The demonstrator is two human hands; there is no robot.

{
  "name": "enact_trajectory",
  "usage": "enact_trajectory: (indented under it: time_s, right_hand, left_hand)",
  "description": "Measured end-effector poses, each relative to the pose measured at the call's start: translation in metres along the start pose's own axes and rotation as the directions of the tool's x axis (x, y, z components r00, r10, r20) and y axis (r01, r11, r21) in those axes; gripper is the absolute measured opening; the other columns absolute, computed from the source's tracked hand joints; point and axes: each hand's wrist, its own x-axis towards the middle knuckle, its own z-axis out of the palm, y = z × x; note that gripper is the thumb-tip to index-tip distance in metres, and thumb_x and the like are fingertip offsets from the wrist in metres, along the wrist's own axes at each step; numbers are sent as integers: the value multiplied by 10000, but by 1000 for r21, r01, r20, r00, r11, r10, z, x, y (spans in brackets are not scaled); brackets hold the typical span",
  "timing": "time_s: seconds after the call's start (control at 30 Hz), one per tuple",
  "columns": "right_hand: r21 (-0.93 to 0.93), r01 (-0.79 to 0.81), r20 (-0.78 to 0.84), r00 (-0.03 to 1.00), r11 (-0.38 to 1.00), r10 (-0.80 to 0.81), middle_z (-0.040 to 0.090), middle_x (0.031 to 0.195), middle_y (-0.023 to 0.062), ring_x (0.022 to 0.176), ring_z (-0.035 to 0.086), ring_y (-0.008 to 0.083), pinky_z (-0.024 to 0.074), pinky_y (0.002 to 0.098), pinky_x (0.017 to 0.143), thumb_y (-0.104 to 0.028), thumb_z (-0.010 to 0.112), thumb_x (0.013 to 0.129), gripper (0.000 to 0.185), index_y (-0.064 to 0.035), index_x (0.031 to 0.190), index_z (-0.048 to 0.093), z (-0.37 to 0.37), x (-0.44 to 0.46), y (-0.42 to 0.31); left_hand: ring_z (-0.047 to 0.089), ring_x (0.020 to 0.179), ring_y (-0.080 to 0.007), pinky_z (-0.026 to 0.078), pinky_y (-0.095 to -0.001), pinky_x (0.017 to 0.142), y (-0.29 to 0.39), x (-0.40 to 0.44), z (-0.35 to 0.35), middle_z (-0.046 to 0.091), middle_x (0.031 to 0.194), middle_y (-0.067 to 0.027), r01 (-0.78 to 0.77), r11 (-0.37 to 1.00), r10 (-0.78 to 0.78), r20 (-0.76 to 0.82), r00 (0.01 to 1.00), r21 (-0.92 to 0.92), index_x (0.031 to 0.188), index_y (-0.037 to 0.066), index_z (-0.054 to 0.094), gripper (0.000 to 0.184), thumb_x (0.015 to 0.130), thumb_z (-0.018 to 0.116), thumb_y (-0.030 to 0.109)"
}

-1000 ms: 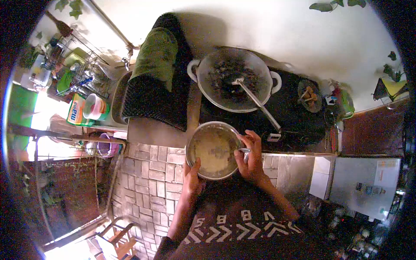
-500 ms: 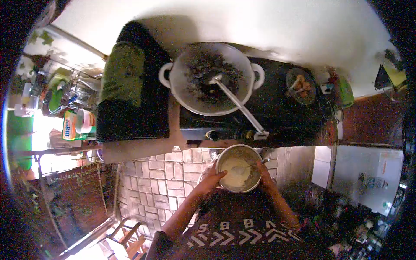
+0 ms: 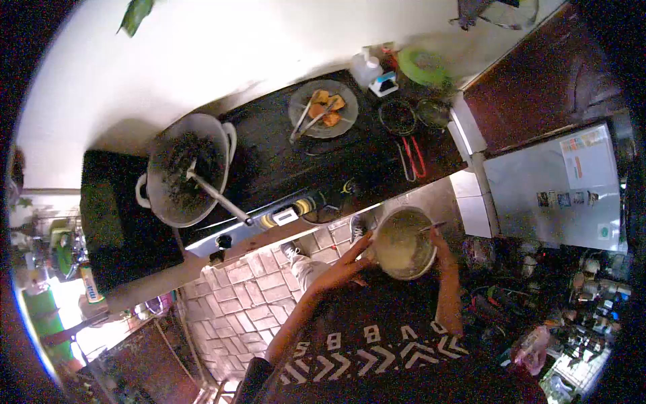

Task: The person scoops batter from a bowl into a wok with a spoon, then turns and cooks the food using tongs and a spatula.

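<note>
A metal bowl (image 3: 431, 259) with pale, creamy batter in it is held in front of my dark, patterned shirt. My left hand (image 3: 346, 266) is at the bowl's left side, its fingers against the wall. My right hand (image 3: 442, 249) grips the right side, beside the handle of a utensil (image 3: 431, 227) that leans in the bowl. Beyond, on the stove, a large two-handled wok (image 3: 158, 209) contains dark contents, with a long-handled ladle (image 3: 222, 196) resting across its rim.
Tongs (image 3: 311, 124) lie on a glass plate (image 3: 301, 101) with browned fried pieces. Further right are a red-handled strainer (image 3: 416, 158), a white bottle (image 3: 369, 66) and a green plate (image 3: 422, 64). A white fridge (image 3: 558, 195) stands at right; my shoe (image 3: 291, 252) shows on the brick floor.
The view has swung to the right, so the wok now appears further left and the fried pieces and fridge show more fully. The bowl stays between my hands, close to my body.
</note>
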Motion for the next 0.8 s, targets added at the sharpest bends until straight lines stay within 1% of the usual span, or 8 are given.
enact_trajectory:
  time_s: [0.1,0.37,0.43,0.47,0.5,0.53,0.67,0.8]
  right_hand:
    - [178,37,-130,991,983,-14,574,1321,71,1148,582,219,492,396,975,-445,496,1020,523,-59,1372,513,-52,17,-20]
    - [519,266,-195,962,812,-190,562,1339,92,1197,563,292,471,432,1026,-460,437,1034,548,-71,1420,450,-23,104,-79]
    - [471,255,-256,956,844,-146,549,1338,117,1210,544,283,466,425,1032,-407,485,1022,538,-61,1429,424,-28,143,-57]
    - [-61,460,-324,830,886,-454,538,1345,138,1208,539,266,474,403,1011,-371,536,991,551,-60,1431,418,-14,145,-54]
    - [-567,532,-204,650,629,-732,526,1352,160,1206,534,248,482,380,991,-336,588,961,574,-59,1432,411,-3,146,-53]
    - [-713,501,-156,568,491,-808,530,1345,159,1199,538,247,483,378,985,-327,589,959,561,-58,1422,420,5,151,-54]
    - [-358,353,-381,790,864,-481,547,1317,155,1172,550,244,486,371,965,-293,594,953,509,-55,1380,455,33,180,-71]
    - [-349,247,-382,844,904,-378,564,1288,150,1145,562,240,490,363,945,-259,599,946,457,-51,1338,490,43,194,-89]
  left_hand:
    - [368,1401,-308,580,-397,802,-21,44,7,303,1584,-120,-57,977,58,1,998,203,1581,217,176,709,1004,523,439]
    - [616,1144,-256,549,-396,799,0,57,10,431,1507,-96,93,994,-75,-253,965,61,1559,204,248,674,1002,527,461]
    - [622,1129,-255,540,-395,804,-5,54,6,441,1500,-91,72,996,-53,-305,951,50,1555,194,255,676,1000,529,468]
    - [628,1111,-251,532,-396,811,-8,51,5,449,1492,-92,53,998,-36,-324,945,43,1552,184,259,686,996,530,481]
    - [634,1093,-247,524,-398,817,-10,48,5,457,1484,-93,34,999,-20,-342,940,37,1549,174,262,696,993,531,493]
    - [636,1088,-246,509,-413,852,-5,41,8,469,1469,-91,47,999,-33,-386,922,26,1545,161,275,715,983,530,524]
    - [639,1080,-238,519,-393,831,-6,20,5,474,1450,-102,31,999,-19,-481,877,17,1530,153,310,681,988,526,506]
    - [648,1026,-205,545,-326,760,-40,12,-29,522,1397,-98,-42,998,64,-531,845,53,1511,147,344,618,1008,510,465]
